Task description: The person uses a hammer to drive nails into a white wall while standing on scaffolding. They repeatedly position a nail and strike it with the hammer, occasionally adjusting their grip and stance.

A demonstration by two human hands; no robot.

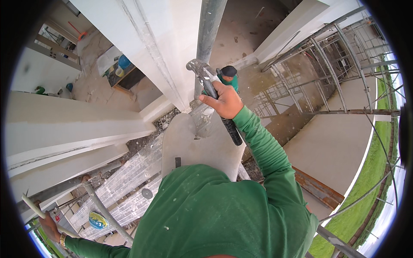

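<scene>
My right hand (227, 101) is closed round the handle of a hammer (232, 131), with the black grip jutting out below my fist. The worn metal head points up and left, in front of a grey metal pole (211, 30) and close to the white column (172, 47); whether it touches either, I cannot tell. Out at the lower left, my left hand (50, 228) wraps round a pale pipe (33, 205). Beneath the hammer is a pale beige surface (198, 148), which I cannot identify surely.
Spattered scaffold planks (124, 185) lie at the left, with a curved pipe (107, 213) across them and a blue-yellow bag (98, 220) nearby. Far below is a person (228, 76) in a dark cap. Scaffold frames (340, 64) rise at the right, beside a rusty beam (318, 189).
</scene>
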